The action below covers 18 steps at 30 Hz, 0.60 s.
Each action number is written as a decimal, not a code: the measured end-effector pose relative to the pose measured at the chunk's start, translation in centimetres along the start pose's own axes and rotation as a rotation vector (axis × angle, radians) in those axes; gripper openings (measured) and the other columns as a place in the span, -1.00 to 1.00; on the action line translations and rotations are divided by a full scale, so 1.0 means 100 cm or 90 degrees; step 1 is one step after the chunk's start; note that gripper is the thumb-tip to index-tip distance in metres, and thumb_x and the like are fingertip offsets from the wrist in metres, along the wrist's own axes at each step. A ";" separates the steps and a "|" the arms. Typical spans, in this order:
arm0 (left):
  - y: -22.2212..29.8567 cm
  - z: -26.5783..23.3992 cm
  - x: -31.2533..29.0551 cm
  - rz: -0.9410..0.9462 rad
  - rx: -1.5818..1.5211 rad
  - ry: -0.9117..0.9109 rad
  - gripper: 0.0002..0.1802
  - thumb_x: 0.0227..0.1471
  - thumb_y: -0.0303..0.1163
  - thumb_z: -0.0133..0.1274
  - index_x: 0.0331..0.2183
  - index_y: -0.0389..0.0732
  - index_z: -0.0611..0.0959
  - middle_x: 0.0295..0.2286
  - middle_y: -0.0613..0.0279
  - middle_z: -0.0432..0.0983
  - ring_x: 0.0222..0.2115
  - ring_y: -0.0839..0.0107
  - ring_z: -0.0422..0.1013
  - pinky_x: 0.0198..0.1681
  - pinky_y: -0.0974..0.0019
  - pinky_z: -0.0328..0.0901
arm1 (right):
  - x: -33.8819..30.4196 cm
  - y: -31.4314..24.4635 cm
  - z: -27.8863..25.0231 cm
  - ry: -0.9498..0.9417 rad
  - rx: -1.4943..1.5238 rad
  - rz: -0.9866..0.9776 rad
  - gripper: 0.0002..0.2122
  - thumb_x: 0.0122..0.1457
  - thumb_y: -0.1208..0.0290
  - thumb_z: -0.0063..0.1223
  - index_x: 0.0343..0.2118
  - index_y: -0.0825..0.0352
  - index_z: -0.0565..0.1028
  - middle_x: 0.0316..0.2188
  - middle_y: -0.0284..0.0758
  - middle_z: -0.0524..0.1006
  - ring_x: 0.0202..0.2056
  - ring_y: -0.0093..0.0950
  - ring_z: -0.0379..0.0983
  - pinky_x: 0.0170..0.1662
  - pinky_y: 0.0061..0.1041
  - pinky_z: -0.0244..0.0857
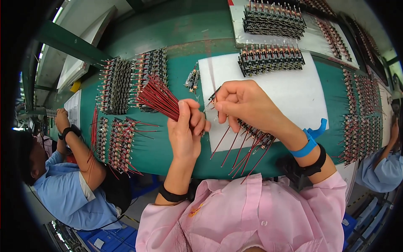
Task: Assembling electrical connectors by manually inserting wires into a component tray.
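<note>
In the head view, the left hand (184, 132) is closed around a bundle of red wires (158, 97), which fans up and to the left from the fist, above the green worktop (176, 75). The right hand (243, 105) is pinched shut on a small circuit board (213, 97) with its fingertips, just right of the left hand's fingers and over the left edge of the white foam sheet (294, 90).

Below the right hand, on the near edge of the foam sheet, lies a row of wired boards (252, 140), their red leads trailing toward the person. At the far edge of the foam sheet stands a stack of boards (270, 59). Left of the foam sheet, more board stacks (117, 86) cover the worktop. Farther left, a co-worker's hand (62, 118) rests at the worktop's edge.
</note>
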<state>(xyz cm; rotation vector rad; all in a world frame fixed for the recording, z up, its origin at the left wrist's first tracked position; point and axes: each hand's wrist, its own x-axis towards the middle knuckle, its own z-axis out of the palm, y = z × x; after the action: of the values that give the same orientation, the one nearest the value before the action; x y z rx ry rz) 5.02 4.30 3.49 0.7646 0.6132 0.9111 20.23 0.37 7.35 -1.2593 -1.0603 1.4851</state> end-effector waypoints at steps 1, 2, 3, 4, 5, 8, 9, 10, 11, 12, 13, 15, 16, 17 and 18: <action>0.005 -0.001 -0.003 -0.026 0.029 -0.005 -0.72 -0.01 -0.25 -0.23 -0.42 -0.29 0.40 -0.72 0.39 0.18 -0.76 0.63 0.10 -0.68 0.50 0.10 | 0.001 0.002 0.000 0.002 0.043 -0.009 -0.91 -0.07 0.52 -0.11 -0.61 0.41 0.31 -0.74 -0.35 0.36 -0.78 -0.70 0.19 -0.74 -0.76 0.03; 0.008 -0.001 -0.004 -0.053 0.057 -0.011 -0.75 -0.02 -0.27 -0.20 -0.45 -0.29 0.40 -0.78 0.44 0.11 -0.82 0.66 0.04 -0.75 0.52 0.04 | 0.002 0.003 0.001 0.004 0.085 -0.017 -0.91 -0.07 0.51 -0.11 -0.60 0.41 0.31 -0.73 -0.35 0.36 -0.79 -0.71 0.19 -0.74 -0.78 0.03; 0.008 0.001 -0.006 -0.053 0.057 -0.008 -0.75 -0.02 -0.27 -0.20 -0.45 -0.29 0.40 -0.78 0.44 0.11 -0.82 0.66 0.04 -0.75 0.52 0.04 | 0.002 0.003 0.001 0.001 0.086 -0.016 -0.91 -0.07 0.51 -0.11 -0.60 0.41 0.31 -0.73 -0.35 0.36 -0.79 -0.71 0.19 -0.74 -0.78 0.03; 0.006 0.006 -0.007 -0.055 0.110 -0.008 -0.77 -0.03 -0.30 -0.18 -0.46 -0.29 0.41 -0.80 0.45 0.10 -0.83 0.67 0.03 -0.77 0.54 0.01 | 0.003 0.004 0.001 0.006 0.054 -0.025 -0.91 -0.06 0.52 -0.11 -0.60 0.41 0.31 -0.72 -0.36 0.36 -0.78 -0.71 0.19 -0.73 -0.77 0.04; 0.003 0.010 -0.008 -0.058 0.162 -0.007 -0.80 -0.05 -0.32 -0.16 -0.46 -0.29 0.41 -0.81 0.47 0.09 -0.84 0.69 0.01 -0.78 0.56 -0.03 | 0.004 0.004 0.001 0.012 0.023 -0.034 -0.91 -0.06 0.52 -0.10 -0.60 0.41 0.31 -0.71 -0.36 0.37 -0.77 -0.72 0.20 -0.73 -0.77 0.04; 0.003 0.011 -0.008 -0.049 0.218 -0.011 -0.84 -0.07 -0.38 -0.12 -0.48 -0.29 0.42 -0.82 0.49 0.11 -0.85 0.71 0.00 -0.80 0.59 -0.07 | 0.005 0.004 0.003 0.028 -0.010 -0.051 -0.92 -0.07 0.53 -0.10 -0.60 0.41 0.32 -0.71 -0.38 0.36 -0.75 -0.73 0.19 -0.72 -0.78 0.04; 0.003 0.010 -0.008 -0.039 0.222 -0.013 -0.85 -0.08 -0.40 -0.11 -0.49 -0.30 0.42 -0.81 0.48 0.13 -0.84 0.72 0.01 -0.79 0.59 -0.07 | 0.004 0.005 0.004 0.037 -0.009 -0.057 -0.92 -0.07 0.54 -0.10 -0.60 0.41 0.32 -0.71 -0.39 0.35 -0.74 -0.74 0.19 -0.71 -0.78 0.04; 0.003 0.009 -0.009 -0.030 0.226 -0.016 -0.87 -0.09 -0.42 -0.10 -0.50 -0.30 0.43 -0.80 0.48 0.14 -0.84 0.73 0.01 -0.79 0.60 -0.07 | 0.004 0.005 0.005 0.046 -0.009 -0.062 -0.93 -0.08 0.55 -0.09 -0.61 0.42 0.32 -0.70 -0.40 0.35 -0.73 -0.75 0.18 -0.70 -0.78 0.04; 0.002 0.008 -0.009 -0.030 0.225 -0.020 -0.87 -0.09 -0.42 -0.10 -0.50 -0.30 0.43 -0.80 0.48 0.14 -0.84 0.73 0.01 -0.79 0.60 -0.07 | 0.004 0.006 0.005 0.050 -0.010 -0.064 -0.93 -0.08 0.55 -0.09 -0.61 0.42 0.32 -0.70 -0.40 0.35 -0.73 -0.75 0.18 -0.70 -0.78 0.04; 0.001 0.007 -0.010 -0.007 0.256 -0.003 -0.87 -0.09 -0.42 -0.10 -0.51 -0.31 0.43 -0.79 0.48 0.16 -0.83 0.74 0.02 -0.79 0.60 -0.07 | 0.003 0.009 0.005 0.048 -0.043 -0.084 -0.93 -0.08 0.56 -0.09 -0.61 0.42 0.32 -0.71 -0.42 0.34 -0.72 -0.76 0.17 -0.69 -0.79 0.04; 0.000 0.006 -0.011 0.017 0.287 0.013 -0.86 -0.09 -0.43 -0.10 -0.51 -0.31 0.44 -0.78 0.47 0.18 -0.82 0.74 0.03 -0.78 0.61 -0.08 | 0.003 0.011 0.006 0.045 -0.076 -0.104 -0.93 -0.09 0.57 -0.09 -0.61 0.43 0.32 -0.71 -0.43 0.33 -0.70 -0.76 0.16 -0.68 -0.79 0.04; 0.000 0.006 -0.013 0.041 0.318 0.027 -0.86 -0.09 -0.43 -0.11 -0.52 -0.32 0.45 -0.77 0.47 0.19 -0.81 0.75 0.03 -0.77 0.61 -0.08 | 0.003 0.015 0.006 0.046 -0.110 -0.125 -0.94 -0.10 0.58 -0.08 -0.61 0.43 0.32 -0.71 -0.45 0.32 -0.69 -0.77 0.15 -0.67 -0.79 0.03; 0.000 0.006 -0.014 0.041 0.326 0.023 -0.86 -0.09 -0.43 -0.10 -0.52 -0.32 0.45 -0.76 0.47 0.20 -0.80 0.75 0.04 -0.77 0.61 -0.07 | 0.003 0.017 0.007 0.054 -0.112 -0.142 -0.94 -0.11 0.59 -0.09 -0.62 0.43 0.32 -0.71 -0.46 0.31 -0.68 -0.78 0.15 -0.66 -0.79 0.03; 0.001 0.007 -0.015 0.041 0.334 0.019 -0.86 -0.09 -0.43 -0.10 -0.53 -0.33 0.45 -0.75 0.47 0.21 -0.78 0.75 0.05 -0.76 0.62 -0.07 | 0.003 0.019 0.007 0.063 -0.114 -0.159 -0.94 -0.11 0.59 -0.09 -0.62 0.44 0.32 -0.71 -0.47 0.30 -0.67 -0.78 0.14 -0.65 -0.79 0.03; 0.001 0.007 -0.015 0.041 0.341 0.016 -0.85 -0.09 -0.43 -0.10 -0.53 -0.33 0.46 -0.75 0.47 0.22 -0.77 0.75 0.06 -0.75 0.62 -0.06 | 0.003 0.020 0.007 0.070 -0.116 -0.176 -0.95 -0.12 0.60 -0.09 -0.62 0.44 0.31 -0.71 -0.48 0.29 -0.67 -0.78 0.13 -0.64 -0.79 0.02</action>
<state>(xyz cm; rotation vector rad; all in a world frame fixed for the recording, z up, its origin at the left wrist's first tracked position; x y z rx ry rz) 4.79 2.80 4.16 1.2589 0.8752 0.8222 19.31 0.18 5.47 -1.2458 -1.2609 1.1183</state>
